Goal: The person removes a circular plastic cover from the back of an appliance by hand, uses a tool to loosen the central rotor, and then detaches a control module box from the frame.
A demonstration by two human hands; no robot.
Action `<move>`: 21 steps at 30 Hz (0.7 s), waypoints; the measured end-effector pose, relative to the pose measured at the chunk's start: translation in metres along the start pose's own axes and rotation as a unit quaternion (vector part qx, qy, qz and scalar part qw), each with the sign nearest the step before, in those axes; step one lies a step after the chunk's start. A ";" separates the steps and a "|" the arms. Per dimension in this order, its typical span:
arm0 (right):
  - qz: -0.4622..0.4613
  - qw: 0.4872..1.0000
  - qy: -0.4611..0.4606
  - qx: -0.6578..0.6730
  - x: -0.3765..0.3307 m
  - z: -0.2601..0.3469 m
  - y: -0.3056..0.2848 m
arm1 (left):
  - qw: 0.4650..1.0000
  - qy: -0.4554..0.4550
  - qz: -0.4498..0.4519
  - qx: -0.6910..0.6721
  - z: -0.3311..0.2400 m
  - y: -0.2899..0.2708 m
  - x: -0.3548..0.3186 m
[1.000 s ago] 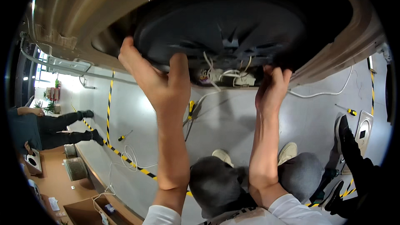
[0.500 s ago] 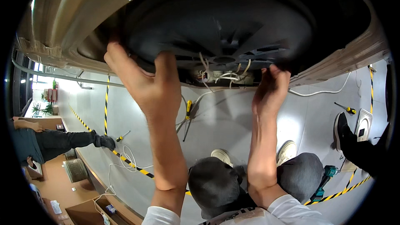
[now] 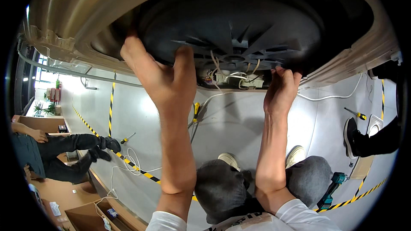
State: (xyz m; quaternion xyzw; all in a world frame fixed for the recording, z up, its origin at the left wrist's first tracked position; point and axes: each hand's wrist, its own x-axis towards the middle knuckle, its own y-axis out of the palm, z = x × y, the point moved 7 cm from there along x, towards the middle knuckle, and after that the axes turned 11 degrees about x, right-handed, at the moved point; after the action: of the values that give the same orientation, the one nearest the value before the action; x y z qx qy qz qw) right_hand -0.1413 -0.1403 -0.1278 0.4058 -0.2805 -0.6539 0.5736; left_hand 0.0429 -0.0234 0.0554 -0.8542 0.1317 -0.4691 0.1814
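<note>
A large black plastic wheel (image 3: 252,15) with radial ribs round a centre hub sits in the wide opening of a beige metal casing (image 3: 81,13). My left hand (image 3: 165,79) grips its left edge, thumb on the ribbed face and fingers reaching behind the rim, where their tips are hidden. My right hand (image 3: 282,87) has its curled fingers at the lower right edge of the wheel; what lies under the fingertips is partly hidden. Between the hands, pale wires (image 3: 235,75) run along a white connector block (image 3: 252,83) at the casing's lower lip.
A yellow-handled screwdriver (image 3: 196,112) lies on the grey floor below the casing, another (image 3: 361,115) at right, a third (image 3: 124,140) at left. A teal power drill (image 3: 332,190) lies beside my right knee. White hose (image 3: 329,99), cardboard boxes (image 3: 81,214) and two people's legs (image 3: 77,141) flank me.
My left hand and the wheel's left edge sit slightly further right in the picture, as does the casing. My right hand stays nearly in place. The people at both sides have shifted their legs.
</note>
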 end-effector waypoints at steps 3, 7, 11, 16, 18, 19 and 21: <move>-0.011 1.000 0.010 -0.007 0.000 0.001 -0.001 | 0.998 -0.038 0.034 -0.045 0.006 0.002 0.000; -0.025 0.999 0.031 -0.007 0.010 -0.001 -0.009 | 0.998 -0.036 0.048 -0.004 0.005 0.002 0.002; 0.001 0.999 0.048 0.011 0.022 -0.005 -0.012 | 0.997 -0.029 0.040 0.056 0.003 0.001 0.003; 0.067 0.997 0.030 0.000 0.027 -0.003 -0.009 | 0.997 -0.038 0.030 0.057 0.004 0.002 0.004; 0.076 0.996 0.020 0.041 0.030 -0.008 -0.004 | 0.997 -0.049 0.019 0.059 0.004 -0.001 0.006; 0.088 0.995 0.030 0.038 0.030 -0.010 0.000 | 0.997 -0.038 0.018 0.062 0.005 -0.002 0.007; 0.109 0.993 0.024 0.040 0.029 -0.008 0.001 | 0.997 -0.014 0.014 0.069 0.006 -0.002 0.005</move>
State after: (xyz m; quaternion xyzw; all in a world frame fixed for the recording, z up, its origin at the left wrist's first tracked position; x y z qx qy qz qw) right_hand -0.1341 -0.1680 -0.1373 0.4110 -0.3350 -0.5656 0.6316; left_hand 0.0503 -0.0220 0.0572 -0.8443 0.1087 -0.4622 0.2484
